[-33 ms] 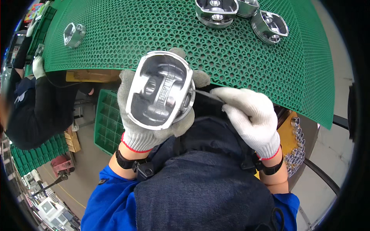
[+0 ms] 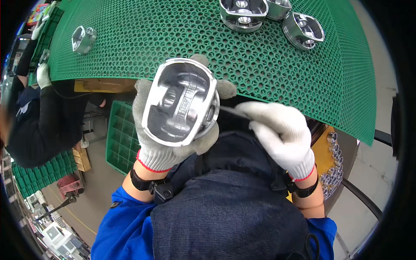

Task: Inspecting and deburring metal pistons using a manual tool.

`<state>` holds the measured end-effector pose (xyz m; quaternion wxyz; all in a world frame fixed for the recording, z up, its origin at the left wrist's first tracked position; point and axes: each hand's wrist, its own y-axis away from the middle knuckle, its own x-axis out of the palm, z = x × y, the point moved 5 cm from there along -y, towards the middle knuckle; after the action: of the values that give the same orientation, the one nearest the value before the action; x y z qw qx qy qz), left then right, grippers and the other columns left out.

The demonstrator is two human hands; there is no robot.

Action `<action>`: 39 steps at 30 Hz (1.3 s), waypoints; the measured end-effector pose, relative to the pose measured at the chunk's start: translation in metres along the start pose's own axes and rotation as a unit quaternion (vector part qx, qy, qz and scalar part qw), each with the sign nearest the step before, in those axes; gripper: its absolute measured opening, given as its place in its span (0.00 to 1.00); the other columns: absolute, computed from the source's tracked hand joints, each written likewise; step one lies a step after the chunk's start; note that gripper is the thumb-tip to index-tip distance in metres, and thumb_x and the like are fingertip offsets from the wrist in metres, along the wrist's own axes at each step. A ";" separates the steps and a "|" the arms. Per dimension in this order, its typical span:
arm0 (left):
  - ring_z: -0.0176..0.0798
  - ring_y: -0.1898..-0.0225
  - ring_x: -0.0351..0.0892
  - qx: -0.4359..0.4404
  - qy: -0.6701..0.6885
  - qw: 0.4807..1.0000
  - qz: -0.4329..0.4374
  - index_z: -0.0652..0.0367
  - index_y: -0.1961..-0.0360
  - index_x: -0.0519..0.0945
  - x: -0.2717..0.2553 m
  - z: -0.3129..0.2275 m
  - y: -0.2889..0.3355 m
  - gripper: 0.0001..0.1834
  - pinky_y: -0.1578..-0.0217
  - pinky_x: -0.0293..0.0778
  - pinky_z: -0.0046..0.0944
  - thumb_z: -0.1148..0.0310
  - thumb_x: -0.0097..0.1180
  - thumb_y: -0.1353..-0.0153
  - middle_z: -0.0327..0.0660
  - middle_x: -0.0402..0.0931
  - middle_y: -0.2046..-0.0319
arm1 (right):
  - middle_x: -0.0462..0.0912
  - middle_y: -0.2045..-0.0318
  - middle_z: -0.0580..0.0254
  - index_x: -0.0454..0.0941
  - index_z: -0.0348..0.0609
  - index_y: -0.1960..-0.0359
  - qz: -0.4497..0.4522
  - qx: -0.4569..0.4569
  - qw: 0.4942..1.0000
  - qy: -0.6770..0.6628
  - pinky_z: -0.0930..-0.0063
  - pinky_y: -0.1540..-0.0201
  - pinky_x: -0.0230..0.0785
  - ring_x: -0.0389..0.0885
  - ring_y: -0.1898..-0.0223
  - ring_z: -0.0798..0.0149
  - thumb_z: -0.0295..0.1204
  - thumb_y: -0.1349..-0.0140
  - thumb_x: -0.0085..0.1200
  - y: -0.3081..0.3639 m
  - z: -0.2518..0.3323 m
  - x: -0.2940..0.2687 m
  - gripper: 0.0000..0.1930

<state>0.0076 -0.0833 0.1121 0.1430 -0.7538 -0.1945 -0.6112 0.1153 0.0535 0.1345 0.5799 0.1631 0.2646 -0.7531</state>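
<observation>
My left hand (image 2: 158, 147), in a grey-white knit glove, is closed around a shiny metal piston (image 2: 184, 102). The piston is tilted with its hollow underside facing up, and its pin-bore side (image 2: 212, 112) turns toward my right hand. In a white glove, my right hand (image 2: 281, 132) pinches a thin grey metal blade (image 2: 236, 112) between thumb and fingers. The blade is smeared by motion, and its tip lies beside the piston's right side. Whether the tip touches the metal I cannot tell. The blade's other end is hidden in the glove.
Several more pistons (image 2: 303, 30) stand on the green perforated mat (image 2: 173, 43), with a single piston (image 2: 83, 40) at the far left. A green divided crate (image 2: 119, 136) sits below left. Small metal rings (image 2: 333, 173) lie at right. A co-worker's gloved hand (image 2: 43, 76) is at left.
The blade in my right hand has dipped slightly and is more blurred, and the right hand has shifted a little downward. My left hand and the piston stay nearly still.
</observation>
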 end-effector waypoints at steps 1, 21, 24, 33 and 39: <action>0.45 0.76 0.81 -0.001 0.000 1.000 0.001 0.64 0.31 0.54 0.003 0.002 -0.001 0.41 0.86 0.77 0.29 0.43 0.43 0.33 0.72 0.60 0.40 | 0.80 0.78 0.60 0.84 0.49 0.56 0.020 0.002 1.000 -0.008 0.71 0.72 0.73 0.81 0.76 0.61 0.25 0.46 0.57 0.002 0.000 0.002 0.14; 0.51 0.77 0.81 0.001 -0.004 1.000 -0.012 0.70 0.43 0.69 -0.009 0.005 -0.005 0.54 0.85 0.75 0.41 0.25 0.47 0.48 0.57 0.78 0.60 | 0.83 0.74 0.59 0.82 0.47 0.54 0.012 0.018 1.000 -0.009 0.69 0.67 0.75 0.83 0.72 0.58 0.24 0.45 0.57 0.005 -0.010 -0.001 0.15; 0.51 0.65 0.83 0.083 -0.135 0.986 -0.055 0.68 0.39 0.65 -0.016 -0.009 -0.002 0.52 0.70 0.82 0.44 0.29 0.50 0.46 0.55 0.76 0.54 | 0.82 0.75 0.61 0.81 0.48 0.53 0.088 0.009 0.996 0.001 0.67 0.67 0.75 0.82 0.73 0.58 0.25 0.46 0.56 0.008 -0.002 -0.001 0.17; 0.55 0.45 0.74 0.246 -0.565 0.786 -0.060 0.60 0.32 0.54 0.006 -0.023 0.003 0.53 0.49 0.78 0.48 0.38 0.63 0.48 0.63 0.66 0.42 | 0.82 0.74 0.55 0.83 0.40 0.57 0.129 0.006 0.987 0.098 0.67 0.71 0.73 0.80 0.76 0.56 0.21 0.51 0.55 0.001 0.012 -0.028 0.17; 0.54 0.42 0.71 0.302 -0.734 0.592 0.139 0.53 0.32 0.54 0.016 -0.024 0.005 0.54 0.45 0.73 0.51 0.35 0.64 0.51 0.61 0.65 0.42 | 0.85 0.68 0.53 0.83 0.43 0.57 0.231 0.077 0.970 -0.013 0.71 0.65 0.77 0.85 0.69 0.59 0.22 0.49 0.56 0.002 0.000 -0.016 0.15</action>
<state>-0.0075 -0.0966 0.1332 0.2543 -0.8789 -0.2998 0.2701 0.1213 0.0654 0.1432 0.7267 0.2546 0.1533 -0.6193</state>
